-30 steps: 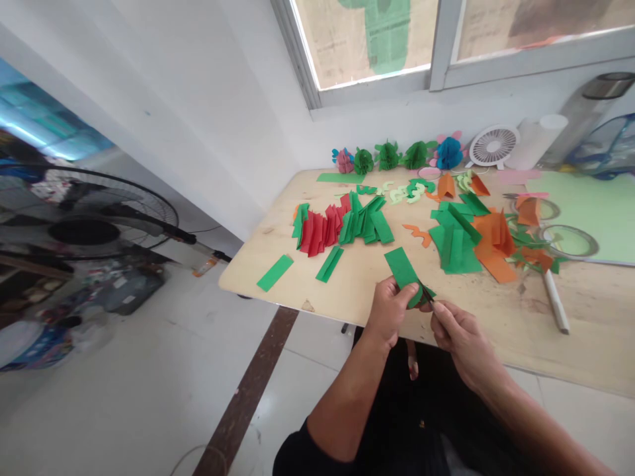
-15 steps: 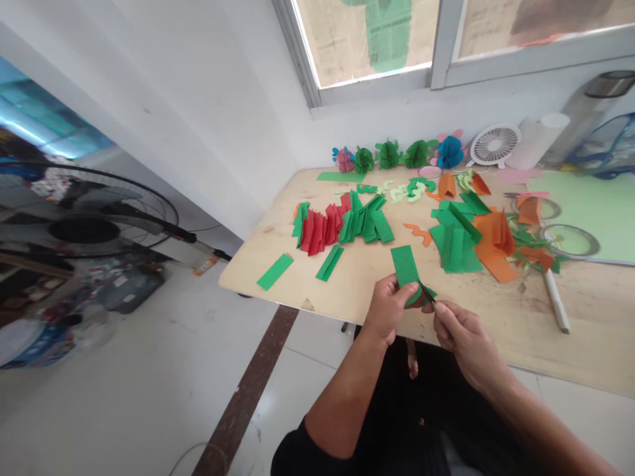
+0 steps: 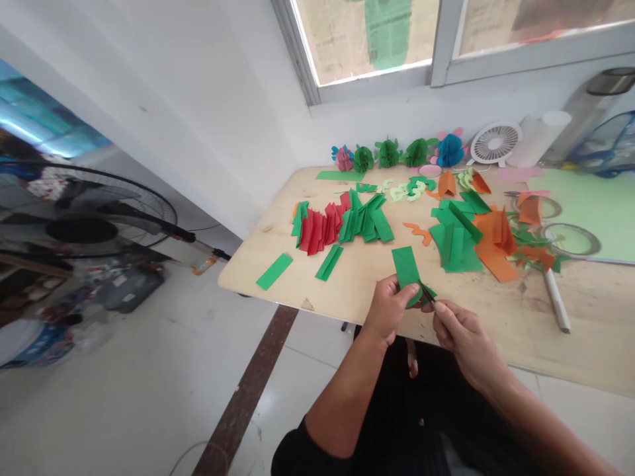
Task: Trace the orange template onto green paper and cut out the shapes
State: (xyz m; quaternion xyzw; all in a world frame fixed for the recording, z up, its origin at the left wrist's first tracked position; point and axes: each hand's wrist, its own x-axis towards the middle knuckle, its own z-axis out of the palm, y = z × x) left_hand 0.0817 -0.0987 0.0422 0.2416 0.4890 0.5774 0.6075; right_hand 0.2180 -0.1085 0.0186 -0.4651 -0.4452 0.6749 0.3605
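In the right hand (image 3: 457, 330), scissors (image 3: 427, 295) sit mostly hidden.

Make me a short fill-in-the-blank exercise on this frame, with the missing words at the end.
1. The left hand holds a strip of ____ paper.
2. The right hand holds the ____ against that strip.
3. The folded papers between two green bundles are ____.
4. The paper ball nearest the white fan is ____.

Missing words: green; scissors; red; blue.
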